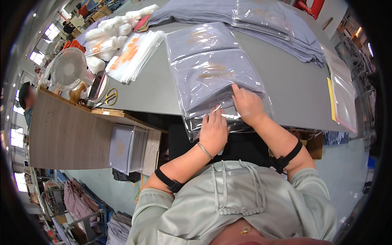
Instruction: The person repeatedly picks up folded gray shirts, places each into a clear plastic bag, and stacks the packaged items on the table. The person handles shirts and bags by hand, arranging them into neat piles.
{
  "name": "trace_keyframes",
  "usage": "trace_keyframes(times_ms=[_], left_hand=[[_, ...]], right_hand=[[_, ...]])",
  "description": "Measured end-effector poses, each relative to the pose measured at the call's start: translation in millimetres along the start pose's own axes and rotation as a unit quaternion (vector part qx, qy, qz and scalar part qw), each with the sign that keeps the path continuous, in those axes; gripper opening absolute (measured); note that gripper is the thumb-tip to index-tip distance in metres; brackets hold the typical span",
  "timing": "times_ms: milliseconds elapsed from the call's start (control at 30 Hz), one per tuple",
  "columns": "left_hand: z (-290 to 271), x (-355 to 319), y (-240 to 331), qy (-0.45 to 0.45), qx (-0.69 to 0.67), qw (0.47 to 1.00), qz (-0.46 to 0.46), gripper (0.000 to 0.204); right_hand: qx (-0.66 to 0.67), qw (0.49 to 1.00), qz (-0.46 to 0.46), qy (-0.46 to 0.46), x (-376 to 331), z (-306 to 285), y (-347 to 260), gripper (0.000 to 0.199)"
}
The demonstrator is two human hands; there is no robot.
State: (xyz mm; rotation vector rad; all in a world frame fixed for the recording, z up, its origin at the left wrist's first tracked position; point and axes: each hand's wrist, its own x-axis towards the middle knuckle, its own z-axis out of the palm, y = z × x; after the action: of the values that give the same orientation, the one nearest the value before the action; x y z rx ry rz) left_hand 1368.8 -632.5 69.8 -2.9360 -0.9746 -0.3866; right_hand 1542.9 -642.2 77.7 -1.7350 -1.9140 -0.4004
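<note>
A folded grey-lavender garment (220,71) lies in a clear plastic bag in front of me, at the table's near edge. Gold-coloured print shows across the bag, and a small white label sits near its right side. My left hand (215,128) rests on the bag's near end, fingers stretched out and lying flat. Farther up and to the right, my right hand (248,106) has its fingers extended at the garment's curved lower edge; whether they are inside the bag cannot be made out. Another bagged garment (200,38) lies partly beneath, toward the far side.
Clear bags (134,57) with orange print, white plastic bundles (107,34), a fan (68,69) and gold-handled scissors (111,98) are at left. Grey-lavender garments (196,11) lie along the far side. Clear plastic sheets (343,90) hang over the right edge. Bagged garments (122,147) fill a lower shelf.
</note>
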Motion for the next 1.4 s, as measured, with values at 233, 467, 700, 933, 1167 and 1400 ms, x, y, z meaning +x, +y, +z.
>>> trace_keyframes(times_ms=[233, 467, 700, 933, 1167, 1400], left_hand=[[-1.9, 1.8, 2.5, -0.028, -0.048, 0.998, 0.004, 0.059], [-4.5, -0.7, -2.4, -0.066, -0.092, 0.993, -0.008, 0.061], [-1.6, -12.4, -6.7, -0.038, -0.109, 0.991, 0.069, 0.054], [-9.1, -12.5, -11.3, -0.015, -0.119, 0.989, 0.091, 0.058], [-10.7, -12.7, -4.4, -0.041, -0.118, 0.987, 0.1, 0.064], [-82.3, 28.3, -39.2, -0.175, -0.447, 0.87, 0.114, 0.052]], right_hand=[[-0.033, 0.991, -0.106, -0.079, 32.4, 20.5, -14.6, 0.012], [-0.015, 0.989, -0.12, -0.088, 14.5, 16.5, -11.1, 0.01], [-0.027, 0.985, -0.108, -0.13, 18.7, 18.5, -17.5, 0.02], [0.017, 0.987, -0.076, -0.143, 12.0, 0.3, -21.1, 0.022], [-0.007, 0.999, 0.02, -0.043, -3.7, 3.4, -14.3, 0.049], [-0.008, 0.997, 0.035, -0.068, -18.8, -1.4, 4.0, 0.059]])
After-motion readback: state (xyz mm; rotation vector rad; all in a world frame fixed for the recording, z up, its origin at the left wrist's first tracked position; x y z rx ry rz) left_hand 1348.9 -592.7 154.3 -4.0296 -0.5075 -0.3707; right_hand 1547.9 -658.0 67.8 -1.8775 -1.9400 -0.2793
